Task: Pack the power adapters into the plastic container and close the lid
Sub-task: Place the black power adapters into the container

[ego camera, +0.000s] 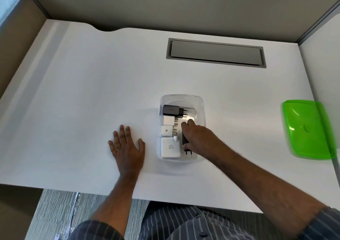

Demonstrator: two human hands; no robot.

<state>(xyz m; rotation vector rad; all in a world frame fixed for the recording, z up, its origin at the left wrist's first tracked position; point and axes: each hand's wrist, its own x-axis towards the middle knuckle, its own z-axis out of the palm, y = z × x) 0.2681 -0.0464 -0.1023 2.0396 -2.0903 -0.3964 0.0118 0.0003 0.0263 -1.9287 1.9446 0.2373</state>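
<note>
A clear plastic container (201,101) stands open on the white desk. Inside, along its left side, lie a black adapter (171,110), two small white adapters (168,120) (166,130) and a large white square adapter (170,147). My right hand (197,138) reaches into the container's right side and grips another black adapter (184,139), whose prongs point toward me; most of it is hidden under my fingers. My left hand (127,146) rests flat on the desk, left of the container. The green lid (307,129) lies on the desk far to the right.
A grey cable hatch (215,53) is set into the desk behind the container. Partition walls close off the back and right sides. The desk's front edge runs just above my lap.
</note>
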